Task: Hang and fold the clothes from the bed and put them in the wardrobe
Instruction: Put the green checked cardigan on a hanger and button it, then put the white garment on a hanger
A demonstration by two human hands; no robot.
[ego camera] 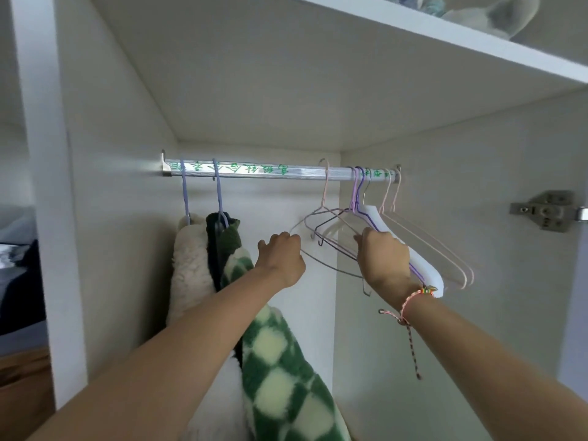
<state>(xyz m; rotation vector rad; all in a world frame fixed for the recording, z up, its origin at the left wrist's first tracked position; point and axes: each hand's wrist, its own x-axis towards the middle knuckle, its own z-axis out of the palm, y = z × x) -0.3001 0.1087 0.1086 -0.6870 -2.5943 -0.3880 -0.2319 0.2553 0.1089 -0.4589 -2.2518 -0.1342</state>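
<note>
Hands reached into the wardrobe (111, 154). The left hand (281, 249) gripped a grey wire hanger (334, 268), and the right hand (381, 251) curled round a purple wire hanger (366, 219) beside a white plastic hanger (426, 265), all hooked on the rail (254, 171). Two garments, a cream fleece (187, 268) and a green-checked fleece (286, 377), hung at its left end.

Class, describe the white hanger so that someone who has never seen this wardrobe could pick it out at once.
Follow the metal rail across the wardrobe to the bunch of empty hangers at its right end. The white hanger hangs there, gripped by the right hand. It alone is thick and solid; its neighbours are thin coloured wire.
</note>
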